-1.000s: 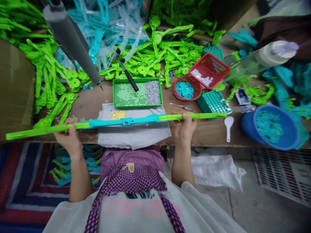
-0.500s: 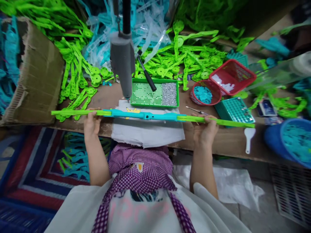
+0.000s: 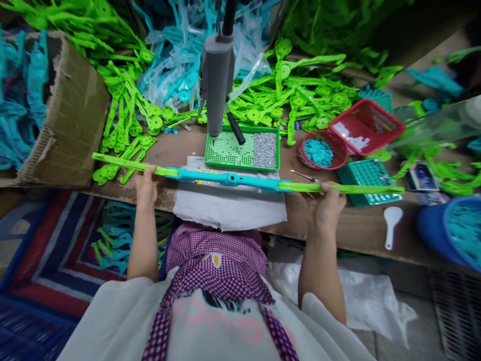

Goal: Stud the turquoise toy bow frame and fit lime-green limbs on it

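Note:
A long plastic assembly (image 3: 246, 181), blue in the middle with a lime-green arm at each end, spans the space in front of me above a white cloth (image 3: 233, 208). My left hand (image 3: 146, 186) is closed on its left green arm. Around the right green arm my right hand (image 3: 327, 203) is closed too. Behind the blue part stands a green tray (image 3: 243, 166) with a perforated plate and a heap of small metal pieces. A grey electric screwdriver (image 3: 217, 85) hangs over the tray's left end, its bit pointing down. A black-handled tool (image 3: 236, 129) lies across the tray.
Lime-green plastic parts (image 3: 259, 103) are piled along the back. A cardboard box (image 3: 75, 110) of blue parts stands left. To the right are red baskets (image 3: 370, 125), a teal box (image 3: 370, 183), a white scoop (image 3: 392, 223), a thin metal tool (image 3: 303, 175) and a blue bucket (image 3: 432, 223).
The assembly has tilted slightly, its left end raised, with both hands still on it. The hanging screwdriver has shifted right and up, now over the tray. The view has shifted slightly.

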### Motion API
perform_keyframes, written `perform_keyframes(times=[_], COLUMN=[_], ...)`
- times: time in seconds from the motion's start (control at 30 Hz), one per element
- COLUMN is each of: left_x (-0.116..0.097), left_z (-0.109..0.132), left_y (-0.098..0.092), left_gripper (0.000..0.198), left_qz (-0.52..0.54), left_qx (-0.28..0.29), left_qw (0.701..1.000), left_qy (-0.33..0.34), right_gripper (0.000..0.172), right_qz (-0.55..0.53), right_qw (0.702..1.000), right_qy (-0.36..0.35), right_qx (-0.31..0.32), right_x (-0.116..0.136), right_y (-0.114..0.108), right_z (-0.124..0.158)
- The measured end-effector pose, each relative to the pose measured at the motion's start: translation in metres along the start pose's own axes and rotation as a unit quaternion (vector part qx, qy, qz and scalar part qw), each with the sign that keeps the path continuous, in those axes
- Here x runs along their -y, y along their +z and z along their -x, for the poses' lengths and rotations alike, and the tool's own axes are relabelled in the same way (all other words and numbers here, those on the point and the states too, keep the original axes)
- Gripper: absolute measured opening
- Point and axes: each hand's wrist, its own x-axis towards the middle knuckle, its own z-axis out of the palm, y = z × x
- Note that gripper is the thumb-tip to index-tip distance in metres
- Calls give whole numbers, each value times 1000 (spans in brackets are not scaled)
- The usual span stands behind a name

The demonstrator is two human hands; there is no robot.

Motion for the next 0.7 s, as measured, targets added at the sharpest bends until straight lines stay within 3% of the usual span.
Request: perform_keyframes(times=[0.07,0.17,0.2,0.23,0.3,0.33,0.37,0.4,0.43,0.47,0.57,0.63,0.7], left_x=[-2,-16,-22,-27,-35,-38,-40,-42,-43,-44,-47,-48,-48], left_z=[4,21,28,35,48,54,59,64,68,73,83,87,88], left_y=[-1,-7,-9,-10,-11,-11,-10,-10,-10,-11,-15,-17,-18], left_gripper=[46,44,43,41,39,38,37,37,36,36,35,36,37], left_qz=[6,-5,-5,-1,12,17,20,18,14,7,-23,-35,-34], left_qx=[-9,-16,-10,2,25,32,37,43,48,51,46,35,29], left_qw=[1000,995,992,987,979,976,973,972,971,970,967,966,966], left_qy=[13,94,129,160,204,217,225,230,235,239,250,255,255], right_gripper=[27,33,27,24,21,11,5,13,23,31,30,37,38], right_qz=[4,98,175,239,243,232,211,194,193,207,349,438,492], right_qw=[1000,995,981,952,911,858,819,803,783,744,611,529,483], right_qy=[0,-22,-18,5,24,2,-47,-111,-180,-252,-415,-465,-469], right_qx=[15,22,79,190,332,458,532,552,563,584,577,559,552], right_x=[0,-2,-2,0,9,16,23,30,36,41,45,44,42], right_y=[-9,-29,-34,-36,-26,-13,5,28,53,79,143,165,173], right_z=[11,58,80,103,146,164,178,188,193,196,198,200,202])
